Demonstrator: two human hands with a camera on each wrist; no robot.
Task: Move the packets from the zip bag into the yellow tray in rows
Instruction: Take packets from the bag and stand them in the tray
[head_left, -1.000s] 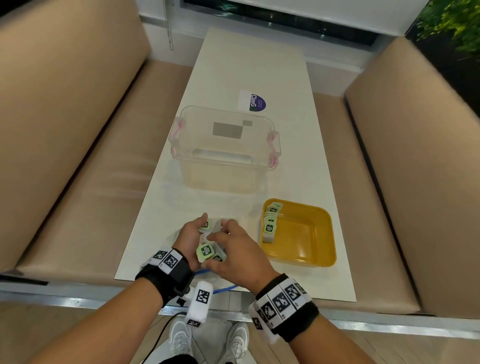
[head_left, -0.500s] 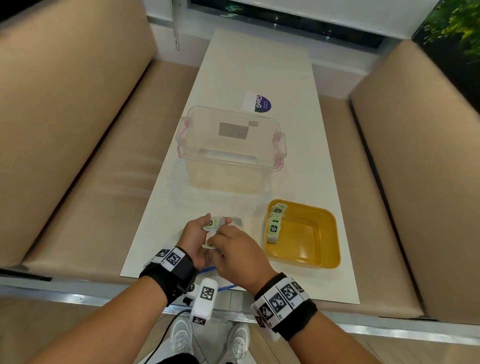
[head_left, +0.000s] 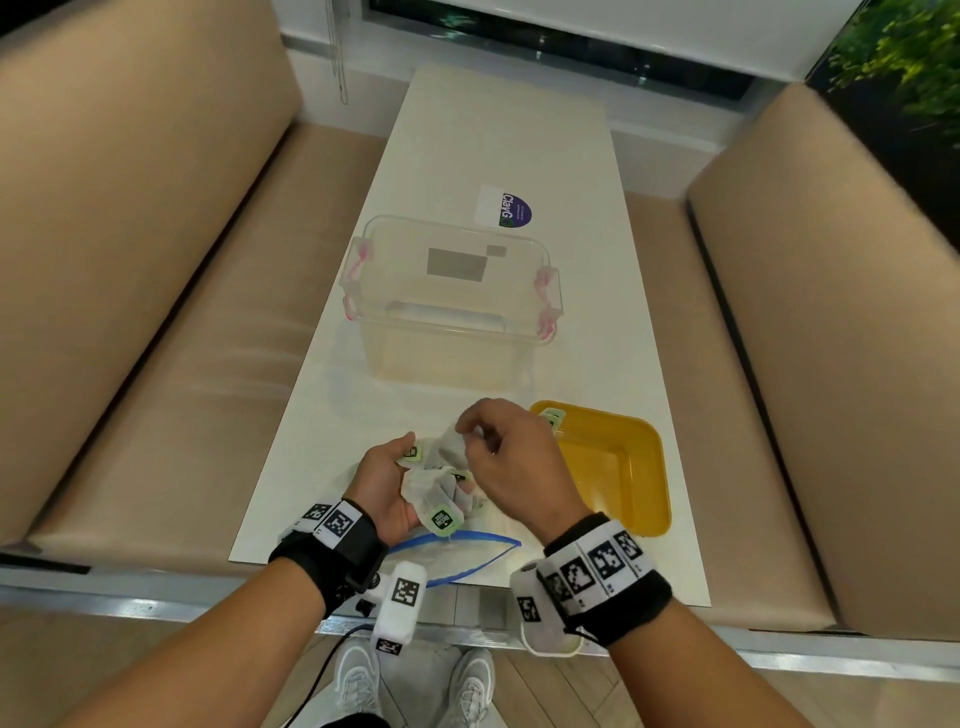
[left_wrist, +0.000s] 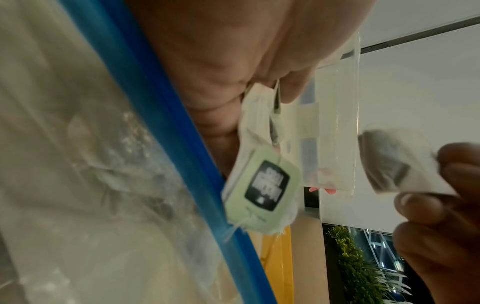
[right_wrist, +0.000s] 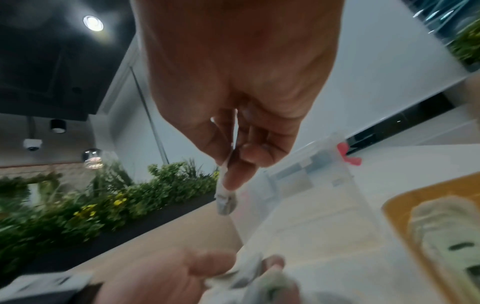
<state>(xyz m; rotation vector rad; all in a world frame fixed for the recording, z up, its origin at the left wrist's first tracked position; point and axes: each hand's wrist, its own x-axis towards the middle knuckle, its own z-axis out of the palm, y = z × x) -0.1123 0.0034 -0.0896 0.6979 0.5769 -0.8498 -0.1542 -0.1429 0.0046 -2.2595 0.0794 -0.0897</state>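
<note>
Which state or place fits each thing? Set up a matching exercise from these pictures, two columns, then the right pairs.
Column 1:
1. left hand
2. right hand
3. zip bag
4. yellow tray

Column 2:
A. lies flat at the table's near edge
B. pinches one packet by its top
C. holds a bunch of packets
D. has packets along its left wall

Pairs: 1-C, 2-B, 3-A, 4-D

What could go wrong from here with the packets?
1. The right hand pinches one packet only by its edge; it may slip before reaching the tray.
2. The left hand holds a loose bunch with tags hanging; strings could tangle and drag extras out.
</note>
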